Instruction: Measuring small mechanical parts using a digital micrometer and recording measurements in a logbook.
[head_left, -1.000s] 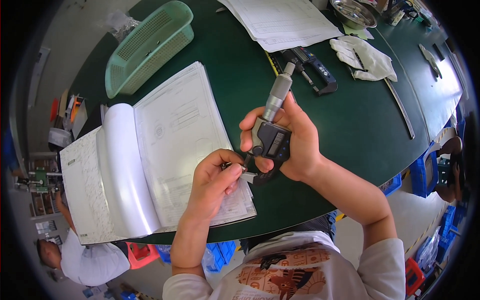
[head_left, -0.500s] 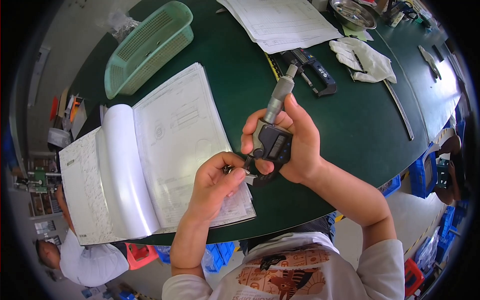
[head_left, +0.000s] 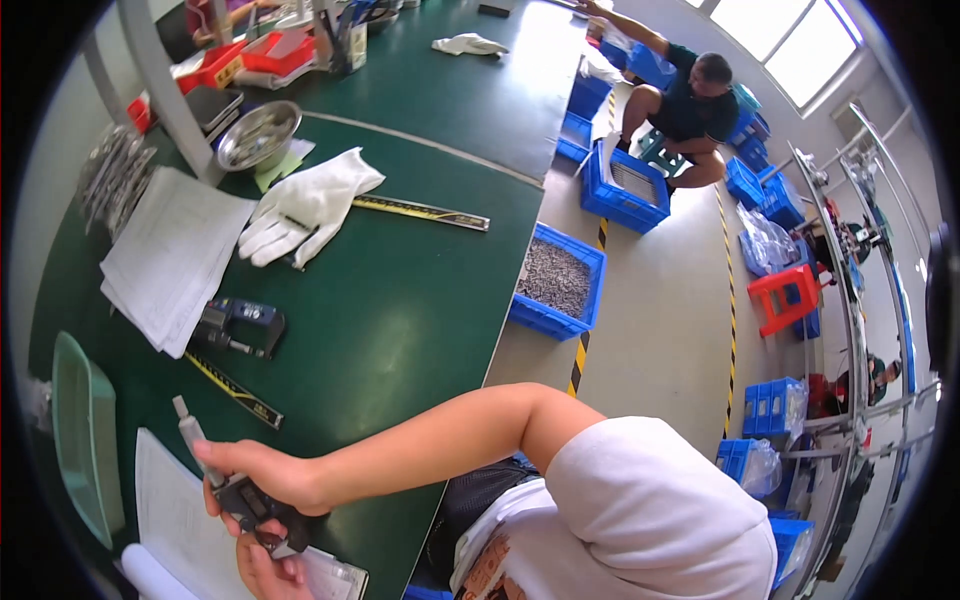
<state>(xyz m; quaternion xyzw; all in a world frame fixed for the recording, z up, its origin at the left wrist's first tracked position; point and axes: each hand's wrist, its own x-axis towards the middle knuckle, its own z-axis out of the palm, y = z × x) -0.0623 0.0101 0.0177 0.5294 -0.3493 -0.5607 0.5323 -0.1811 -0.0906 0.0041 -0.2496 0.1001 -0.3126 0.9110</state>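
My right hand (head_left: pixel 258 474) is wrapped round a digital micrometer (head_left: pixel 242 505), its thumb along the grey barrel, which points up and away. Just below, by the micrometer's frame, my left hand (head_left: pixel 262 578) has its fingers closed; half a second ago a small shiny metal part showed between thumb and finger, and now my hands and the micrometer hide it. Under both hands lie drawing sheets (head_left: pixel 175 500) in a folder with a rolled-back clear page (head_left: pixel 160 575). A second digital micrometer (head_left: pixel 262 318) rests on the green table beyond.
Beyond my hands are a yellow-black ruler (head_left: pixel 235 390), a paper stack (head_left: pixel 175 250), a white glove (head_left: pixel 320 200), another ruler (head_left: pixel 430 212) and a metal bowl (head_left: pixel 262 140). A green basket (head_left: pixel 85 440) stands at left. Blue crates (head_left: pixel 555 325) line the floor, where a person (head_left: pixel 690 105) sits.
The view has swung to the right, so my hands now show at the lower left, and the aisle with crates has come in. My right hand still holds the micrometer.
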